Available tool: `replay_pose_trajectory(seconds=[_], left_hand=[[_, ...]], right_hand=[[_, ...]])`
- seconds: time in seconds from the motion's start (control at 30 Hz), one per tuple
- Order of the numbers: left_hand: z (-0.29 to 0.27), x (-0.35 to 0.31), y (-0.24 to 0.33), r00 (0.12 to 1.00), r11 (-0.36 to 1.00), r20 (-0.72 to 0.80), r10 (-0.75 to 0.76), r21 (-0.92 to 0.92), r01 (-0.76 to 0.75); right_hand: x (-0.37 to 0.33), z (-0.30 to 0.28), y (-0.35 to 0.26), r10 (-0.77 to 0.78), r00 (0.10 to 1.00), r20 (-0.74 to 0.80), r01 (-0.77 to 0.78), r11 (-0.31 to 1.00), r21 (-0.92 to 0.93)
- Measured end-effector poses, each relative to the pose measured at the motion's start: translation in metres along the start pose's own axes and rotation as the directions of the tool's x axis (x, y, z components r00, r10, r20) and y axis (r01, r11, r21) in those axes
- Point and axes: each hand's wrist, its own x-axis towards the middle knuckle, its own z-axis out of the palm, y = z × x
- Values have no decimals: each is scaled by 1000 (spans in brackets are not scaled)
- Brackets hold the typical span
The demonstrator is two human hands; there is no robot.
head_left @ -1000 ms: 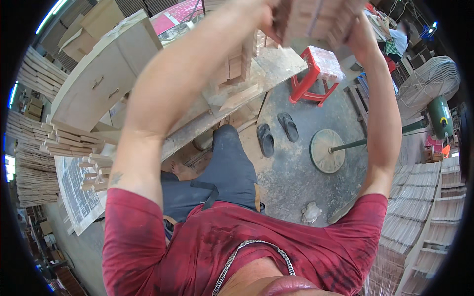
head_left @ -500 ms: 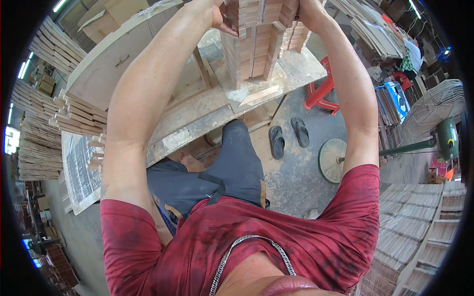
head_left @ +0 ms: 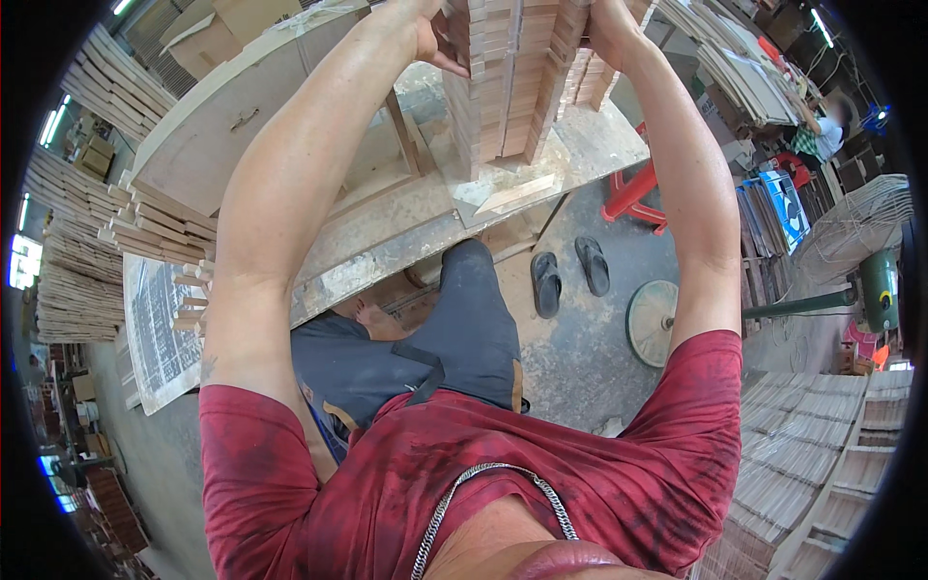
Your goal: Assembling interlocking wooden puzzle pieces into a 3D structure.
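A tall stack of wooden slats (head_left: 509,92) stands on the workbench (head_left: 387,242) at the top of the view, built up in columns of thin pale and reddish pieces. My left hand (head_left: 437,41) is closed against the stack's left side, its fingers bent at the edge. On the opposite side, my right hand (head_left: 609,34) grips the stack, with most of its fingers hidden behind the wood. The upper picture edge cuts off the stack's top and part of both hands. A loose flat wooden strip (head_left: 517,193) lies on the bench in front of the stack.
A large curved wooden panel (head_left: 242,116) and bundled wooden sticks (head_left: 159,227) are at left. A red stool (head_left: 636,198), black sandals (head_left: 546,285) and a standing fan (head_left: 880,290) are at right. Stacked slats (head_left: 793,454) fill the lower right. Another person (head_left: 826,130) is far right.
The view has shifted slightly, so the bench and stack appear a little lower and farther right. Both hands stay on the sides of the stack.
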Motion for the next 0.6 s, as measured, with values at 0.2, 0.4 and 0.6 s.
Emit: replay_pose_trajectory(seconds=[0.2, 0.4, 0.6], left_hand=[[-4, 1, -4, 996, 1000, 93, -19, 12, 18], [-6, 2, -8, 990, 1000, 138, 2, -16, 0], [-2, 9, -7, 995, 999, 93, -23, 39, 20]], right_hand=[[-6, 0, 4, 8, 1000, 0, -8, 1000, 2], [-7, 2, 6, 4, 1000, 17, -4, 1000, -29], [-1, -1, 8, 54, 997, 50, -53, 998, -26]])
